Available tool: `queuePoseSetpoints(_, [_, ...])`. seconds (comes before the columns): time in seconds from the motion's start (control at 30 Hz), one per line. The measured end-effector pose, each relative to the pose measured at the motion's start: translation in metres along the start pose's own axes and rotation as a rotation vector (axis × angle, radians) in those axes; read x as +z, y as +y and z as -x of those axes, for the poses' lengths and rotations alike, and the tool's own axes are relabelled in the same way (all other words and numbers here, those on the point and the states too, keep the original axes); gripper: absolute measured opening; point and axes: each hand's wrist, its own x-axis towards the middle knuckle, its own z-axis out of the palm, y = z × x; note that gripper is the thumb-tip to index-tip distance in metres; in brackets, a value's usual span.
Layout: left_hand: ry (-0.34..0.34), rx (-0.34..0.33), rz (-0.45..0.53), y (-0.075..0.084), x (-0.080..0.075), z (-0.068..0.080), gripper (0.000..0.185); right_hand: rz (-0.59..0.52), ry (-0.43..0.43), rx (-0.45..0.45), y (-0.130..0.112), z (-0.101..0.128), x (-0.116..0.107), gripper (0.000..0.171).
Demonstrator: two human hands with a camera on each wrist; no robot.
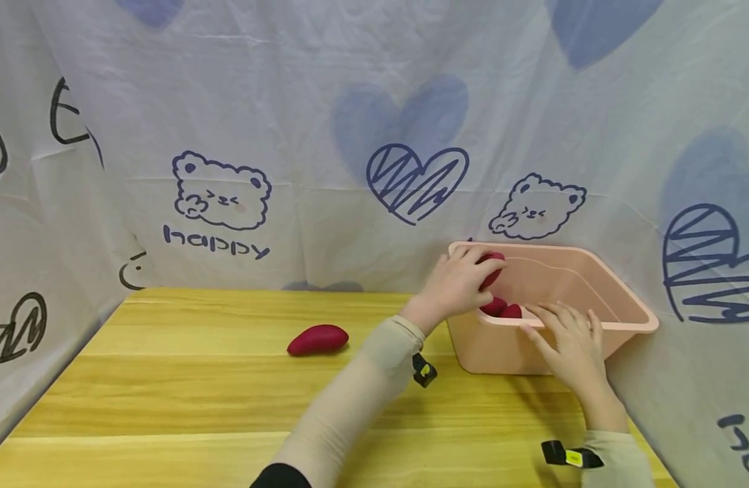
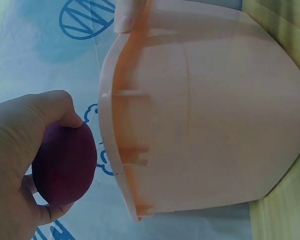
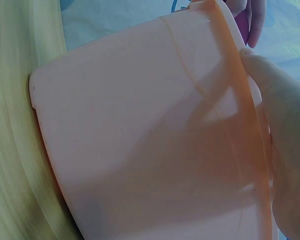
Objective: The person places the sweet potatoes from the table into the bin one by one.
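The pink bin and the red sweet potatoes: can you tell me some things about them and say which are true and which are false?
1. The left hand holds a red sweet potato over the pink bin. True.
2. The right hand holds a sweet potato too. False: it only rests on the bin's near rim.
3. One sweet potato lies on the wooden table. True.
4. The bin has nothing in it. False: red pieces lie inside.

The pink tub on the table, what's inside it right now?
Inside the pink tub, two dark red sweet potatoes show by the near rim. The left hand holds a third over it. The near wall hides the rest of the floor.
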Motion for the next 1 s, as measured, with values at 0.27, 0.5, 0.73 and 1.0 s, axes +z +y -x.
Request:
queuePoseSetpoints(0.27, [0.007, 0.012, -0.020, 0.010, 0.010, -0.010, 0.048, 0.003, 0.000, 0.002, 0.001, 0.001, -0.001, 0.044])
queuePoseSetpoints(0.5, [-0.007, 0.025, -0.004, 0.016, 0.018, -0.017, 0.050, 0.001, 0.001, 0.000, 0.000, 0.001, -0.001, 0.045])
queuePoseSetpoints(0.73, [-0.017, 0.039, -0.009, 0.017, 0.028, -0.023, 0.049, 0.010, -0.001, 0.004, 0.000, 0.000, 0.001, 0.046])
queuePoseSetpoints(1.0, [-0.063, 0.021, 0.023, 0.022, 0.035, -0.031, 0.050, 0.013, -0.003, 0.009, 0.000, 0.000, 0.000, 0.046])
